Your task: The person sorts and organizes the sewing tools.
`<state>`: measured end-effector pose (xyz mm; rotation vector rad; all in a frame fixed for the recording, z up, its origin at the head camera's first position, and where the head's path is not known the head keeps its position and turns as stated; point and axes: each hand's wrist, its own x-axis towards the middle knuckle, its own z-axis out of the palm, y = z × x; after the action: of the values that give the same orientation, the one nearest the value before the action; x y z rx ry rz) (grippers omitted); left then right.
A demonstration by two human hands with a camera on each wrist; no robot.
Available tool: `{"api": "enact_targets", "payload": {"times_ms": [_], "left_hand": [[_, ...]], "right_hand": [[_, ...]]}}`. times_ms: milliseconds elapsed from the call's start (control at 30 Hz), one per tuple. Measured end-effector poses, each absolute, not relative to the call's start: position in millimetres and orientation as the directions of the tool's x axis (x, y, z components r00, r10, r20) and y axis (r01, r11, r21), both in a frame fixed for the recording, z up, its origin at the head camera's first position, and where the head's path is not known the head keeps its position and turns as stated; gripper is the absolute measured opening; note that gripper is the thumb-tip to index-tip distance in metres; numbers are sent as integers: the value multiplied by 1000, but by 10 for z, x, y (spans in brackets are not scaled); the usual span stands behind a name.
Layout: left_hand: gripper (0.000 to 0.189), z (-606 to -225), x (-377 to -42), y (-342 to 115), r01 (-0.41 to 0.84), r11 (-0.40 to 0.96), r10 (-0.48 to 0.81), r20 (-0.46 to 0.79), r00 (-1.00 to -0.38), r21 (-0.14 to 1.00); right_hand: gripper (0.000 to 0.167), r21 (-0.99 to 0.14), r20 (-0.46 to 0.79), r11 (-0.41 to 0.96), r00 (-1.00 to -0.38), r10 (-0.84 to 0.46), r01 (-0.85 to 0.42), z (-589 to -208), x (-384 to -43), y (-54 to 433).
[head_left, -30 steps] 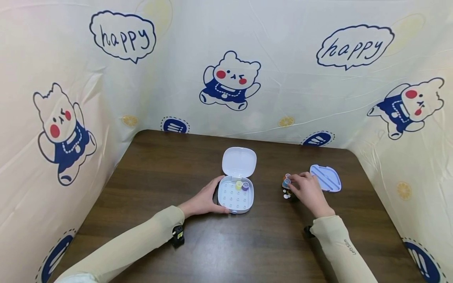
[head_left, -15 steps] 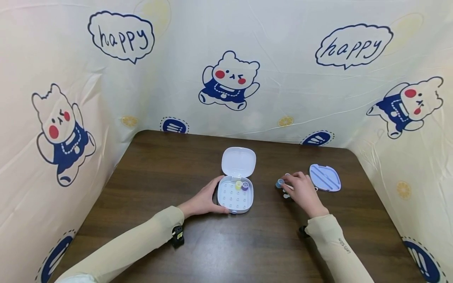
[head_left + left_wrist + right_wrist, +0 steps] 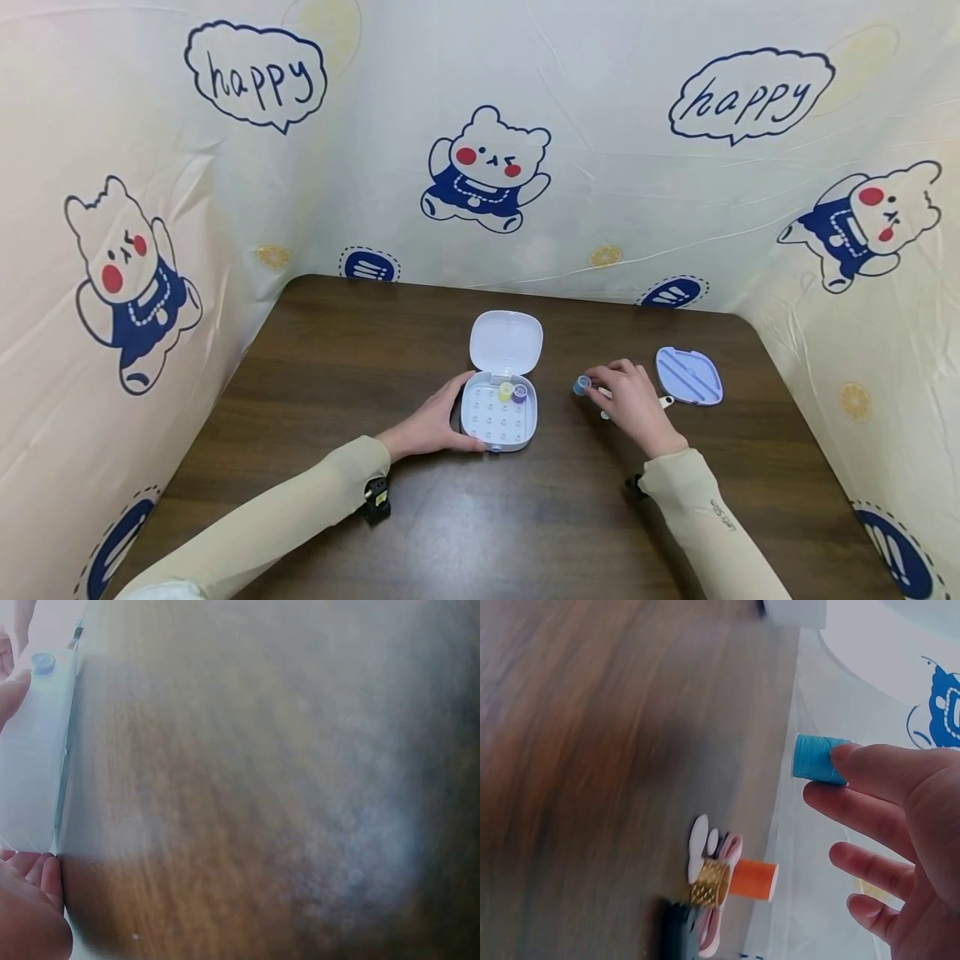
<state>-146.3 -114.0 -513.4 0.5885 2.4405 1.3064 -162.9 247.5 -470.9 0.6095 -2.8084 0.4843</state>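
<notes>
A small white sewing box [image 3: 481,414] stands with its lid [image 3: 507,342] raised. My left hand [image 3: 430,423] grips its left side, thumb at the front near the latch. Inside, a yellow thread spool [image 3: 506,392] and a purple thread spool [image 3: 520,394] stand side by side at the back right among rows of small pegs. To the right of the box, my right hand [image 3: 632,406] pinches a blue thread spool [image 3: 817,759] between thumb and index finger, above the table. Its other fingers are spread apart in the right wrist view.
Below the right hand lie an orange thread spool [image 3: 754,880], a gold thimble [image 3: 710,883], something with pink loops [image 3: 709,934], a white piece [image 3: 697,838] and a dark object [image 3: 679,930]. A lavender tray [image 3: 688,377] lies at the far right of the wooden table [image 3: 465,517].
My right hand has lifted the blue thread spool off the small pile and carried it left toward the box. The left hand and the box have stayed put.
</notes>
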Motion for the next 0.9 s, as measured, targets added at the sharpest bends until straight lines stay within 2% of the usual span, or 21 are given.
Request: {"api": "enact_targets", "payload": {"times_ms": [900], "left_hand": [[123, -5132, -1470, -1137, 208, 502, 493, -80, -867, 839]], "right_hand": [[23, -366, 198, 817, -895, -400, -447, -4512, -1589, 2131]]}}
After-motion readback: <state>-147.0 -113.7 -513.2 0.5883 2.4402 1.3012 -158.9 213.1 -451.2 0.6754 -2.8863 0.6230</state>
